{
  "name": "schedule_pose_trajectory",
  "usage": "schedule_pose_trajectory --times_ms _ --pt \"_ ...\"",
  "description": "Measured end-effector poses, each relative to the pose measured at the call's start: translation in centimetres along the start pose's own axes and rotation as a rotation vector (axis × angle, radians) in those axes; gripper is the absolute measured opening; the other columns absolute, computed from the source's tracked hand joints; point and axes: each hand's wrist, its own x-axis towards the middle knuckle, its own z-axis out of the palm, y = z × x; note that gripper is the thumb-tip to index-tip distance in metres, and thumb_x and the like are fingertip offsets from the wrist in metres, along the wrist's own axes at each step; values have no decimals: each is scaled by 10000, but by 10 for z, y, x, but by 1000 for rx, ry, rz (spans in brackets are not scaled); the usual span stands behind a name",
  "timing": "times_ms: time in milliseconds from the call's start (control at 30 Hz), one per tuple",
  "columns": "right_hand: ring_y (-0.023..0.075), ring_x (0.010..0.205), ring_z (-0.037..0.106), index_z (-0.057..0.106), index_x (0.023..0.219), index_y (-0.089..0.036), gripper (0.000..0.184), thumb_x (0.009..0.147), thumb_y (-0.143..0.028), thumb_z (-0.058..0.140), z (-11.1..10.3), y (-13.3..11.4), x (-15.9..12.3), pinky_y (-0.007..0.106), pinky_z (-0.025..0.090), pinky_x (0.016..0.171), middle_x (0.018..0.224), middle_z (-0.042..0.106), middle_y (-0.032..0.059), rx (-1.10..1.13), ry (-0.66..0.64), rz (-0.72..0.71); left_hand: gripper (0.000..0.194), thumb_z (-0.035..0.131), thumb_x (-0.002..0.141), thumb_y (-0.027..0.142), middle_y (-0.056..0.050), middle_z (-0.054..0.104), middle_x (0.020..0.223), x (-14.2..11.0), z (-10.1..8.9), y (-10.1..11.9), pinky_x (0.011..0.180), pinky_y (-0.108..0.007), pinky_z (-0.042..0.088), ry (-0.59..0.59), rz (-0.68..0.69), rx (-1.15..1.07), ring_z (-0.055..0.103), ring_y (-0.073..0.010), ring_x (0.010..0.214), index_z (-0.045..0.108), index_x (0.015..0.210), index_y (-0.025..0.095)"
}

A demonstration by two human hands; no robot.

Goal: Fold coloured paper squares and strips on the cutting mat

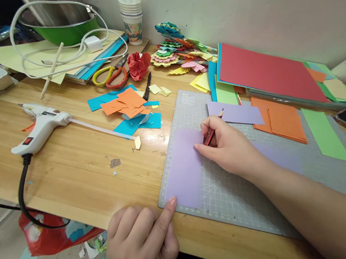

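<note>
A purple paper strip (182, 166) lies on the left part of the grey cutting mat (226, 194). My left hand (143, 239) is at the front edge of the table, its fingers curled in except the index finger, whose tip presses on the strip's near left corner. Closed round a dark red pencil (209, 137) is my right hand (226, 146), over the mat, with the thumb at the strip's right edge. The pencil's sharpened end points up and away from the paper. Beyond this hand lies another purple strip (237, 112); a further purple piece (279, 158) is partly behind my forearm.
Left on the wooden table are a white glue gun (41, 123), paper scraps (131, 103), scissors (110, 78) and a crumpled red paper (139, 65). Orange sheets (280, 119), a green strip (326, 134) and a red sheet (270, 72) are at the right.
</note>
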Motion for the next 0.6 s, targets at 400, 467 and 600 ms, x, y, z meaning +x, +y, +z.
schedule_pose_trajectory --times_ms 400,467,600 --pt "106 411 459 358 863 -260 264 774 -213 603 -24 2 4 261 336 411 532 480 -83 399 145 8 328 578 788 95 -13 615 660 -3 -1 -3 576 -302 336 4 42 21 445 -141 583 650 1108 96" --pt "113 435 494 360 854 -259 327 724 -190 652 -48 7 9 259 361 421 527 485 -83 467 381 -24 325 577 791 102 -11 620 657 -2 -1 -3 578 -302 334 0 48 30 451 -141 580 651 1108 98" --pt "171 477 532 371 832 -259 350 686 -268 689 -100 29 10 307 402 445 541 502 -59 149 515 157 295 572 795 108 -1 614 634 1 0 -3 581 -296 335 8 60 34 453 -137 567 669 1073 115"
